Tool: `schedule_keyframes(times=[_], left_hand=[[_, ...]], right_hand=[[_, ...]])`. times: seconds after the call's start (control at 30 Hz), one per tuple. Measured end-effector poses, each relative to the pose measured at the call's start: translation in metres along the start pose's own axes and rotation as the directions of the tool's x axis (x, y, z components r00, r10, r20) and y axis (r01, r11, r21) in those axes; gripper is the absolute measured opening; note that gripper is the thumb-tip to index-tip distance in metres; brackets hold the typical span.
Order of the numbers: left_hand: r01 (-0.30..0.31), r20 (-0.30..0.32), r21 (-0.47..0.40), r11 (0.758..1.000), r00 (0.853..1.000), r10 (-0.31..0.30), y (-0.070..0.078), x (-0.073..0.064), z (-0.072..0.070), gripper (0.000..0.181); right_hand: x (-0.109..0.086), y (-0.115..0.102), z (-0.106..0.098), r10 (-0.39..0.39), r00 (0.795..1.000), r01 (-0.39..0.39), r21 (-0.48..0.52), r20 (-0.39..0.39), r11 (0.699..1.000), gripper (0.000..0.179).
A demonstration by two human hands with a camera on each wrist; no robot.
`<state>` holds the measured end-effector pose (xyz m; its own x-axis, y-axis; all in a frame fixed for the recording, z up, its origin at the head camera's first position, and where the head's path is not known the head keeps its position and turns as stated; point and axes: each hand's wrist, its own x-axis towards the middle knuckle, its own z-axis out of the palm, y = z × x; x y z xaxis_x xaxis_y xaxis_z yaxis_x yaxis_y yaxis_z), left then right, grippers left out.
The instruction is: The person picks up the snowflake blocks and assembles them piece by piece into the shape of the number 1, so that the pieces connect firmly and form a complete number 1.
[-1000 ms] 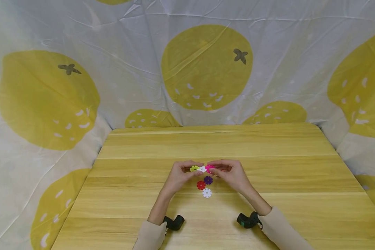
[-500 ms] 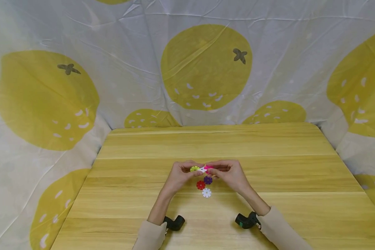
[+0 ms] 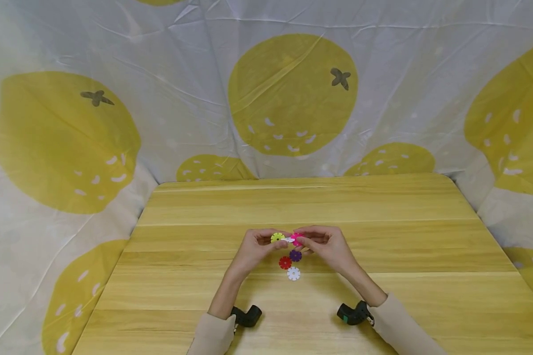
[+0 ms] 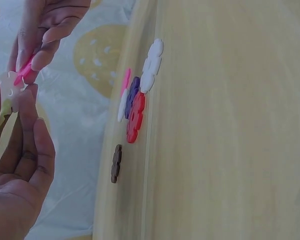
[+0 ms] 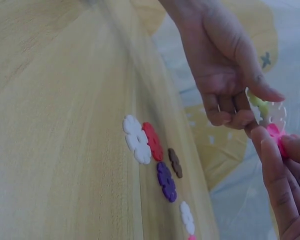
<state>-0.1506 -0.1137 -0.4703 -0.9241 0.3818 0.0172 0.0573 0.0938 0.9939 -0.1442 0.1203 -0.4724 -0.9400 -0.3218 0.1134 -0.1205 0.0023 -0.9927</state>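
Observation:
In the head view my left hand (image 3: pixel 258 246) pinches a white notched snowflake disc (image 3: pixel 288 240) with a yellow snowflake disc (image 3: pixel 277 238) joined to it. Opposite, my right hand (image 3: pixel 327 244) pinches a pink snowflake disc (image 3: pixel 296 238) between thumb and fingers, against the white disc's edge. In the right wrist view the pink disc (image 5: pixel 276 138) meets the pale white disc (image 5: pixel 277 114); fingers partly cover the contact, so I cannot tell how deep the slots engage. Both hands hold these pieces above the table.
Red (image 3: pixel 285 263), purple (image 3: pixel 295 255) and white (image 3: pixel 293 273) discs lie on the wooden table (image 3: pixel 382 207) close below the hands. Brown (image 4: pixel 117 164), small white (image 4: pixel 122 105) and pink (image 4: pixel 126 80) ones show beyond them in the left wrist view. A lemon-print cloth (image 3: pixel 182 98) hangs behind.
The pink disc shifted left against the white disc, then slightly back right. The white disc has tilted and looks narrower now, while the yellow one faces the head camera more. The table discs stay put.

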Motion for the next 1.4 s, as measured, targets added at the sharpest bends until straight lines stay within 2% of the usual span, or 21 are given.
schedule_keyframes(times=[0.23,0.53,0.77,1.0,1.13,1.4], left_hand=[[-0.014,0.008,-0.010,1.000,1.000,0.014,-0.002,0.000,-0.001,0.023],[-0.003,0.031,0.004,1.000,1.000,0.003,-0.003,0.001,-0.003,0.027],[-0.004,-0.011,0.120,0.993,1.000,0.006,-0.001,0.002,-0.003,0.040],[-0.044,-0.002,0.254,0.966,0.999,0.046,0.002,0.002,0.004,0.043],[-0.061,-0.005,0.256,0.965,0.998,0.065,0.002,0.002,0.007,0.044],[-0.084,-0.026,0.250,0.965,0.995,0.093,0.003,0.000,0.008,0.042]], right_hand=[[0.000,0.001,0.000,0.017,1.000,-0.017,0.005,0.006,1.000,0.025],[-0.002,0.003,-0.001,-0.004,0.999,0.003,0.034,0.035,0.999,0.027],[-0.002,0.004,-0.001,0.023,0.999,-0.023,0.032,0.023,0.999,0.027],[-0.002,0.006,0.000,0.022,0.999,-0.022,-0.016,0.034,1.000,0.027],[-0.001,0.008,0.002,0.023,0.999,-0.022,-0.037,0.029,0.999,0.027],[0.001,0.010,0.004,0.033,0.999,-0.033,-0.011,0.017,0.999,0.027]])
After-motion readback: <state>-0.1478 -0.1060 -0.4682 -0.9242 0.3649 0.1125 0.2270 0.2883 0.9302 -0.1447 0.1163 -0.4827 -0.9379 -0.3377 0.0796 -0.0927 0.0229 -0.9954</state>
